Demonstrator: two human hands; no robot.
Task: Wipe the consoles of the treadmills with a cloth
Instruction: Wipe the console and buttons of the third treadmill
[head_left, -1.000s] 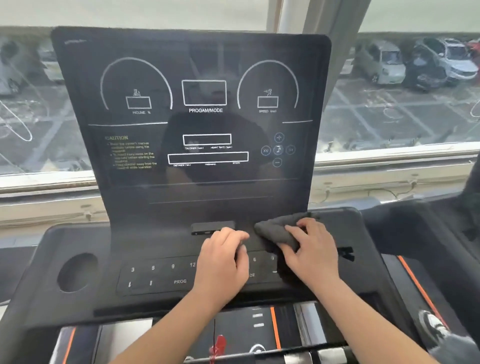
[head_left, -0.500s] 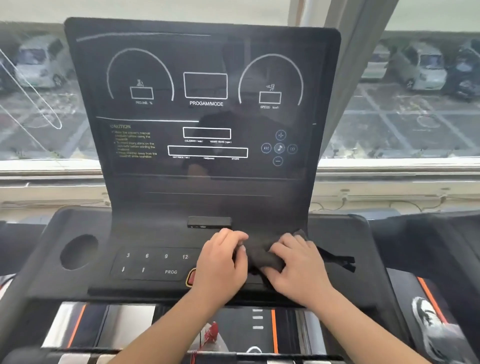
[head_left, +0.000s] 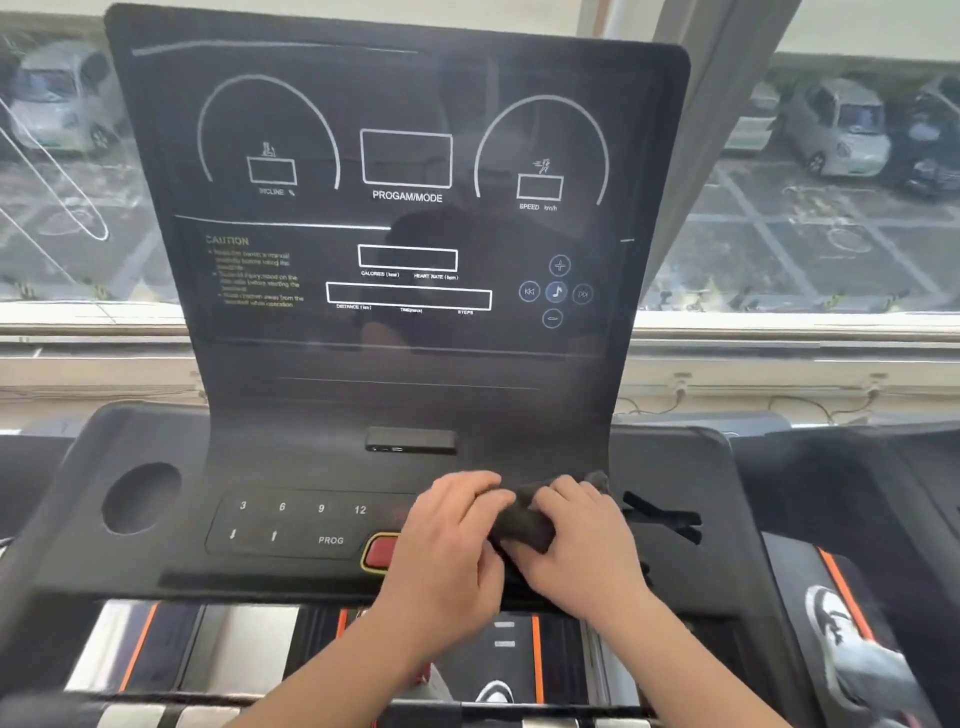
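One console (head_left: 405, 260), one cloth (head_left: 524, 525), two hands: a left hand (head_left: 441, 551) and a right hand (head_left: 587, 556). Four numbered keys (head_left: 282, 506) (3, 6, 9, 12), two arrow keys (head_left: 232, 534), one red button (head_left: 378, 552), one round recess (head_left: 140, 498), five media icons (head_left: 556, 292). At least three cars (head_left: 836, 130) outside.

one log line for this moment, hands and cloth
left hand: grips dark grey cloth | right hand: grips same | place: black treadmill console, right of red yellow-rimmed button | state: bunched between hands
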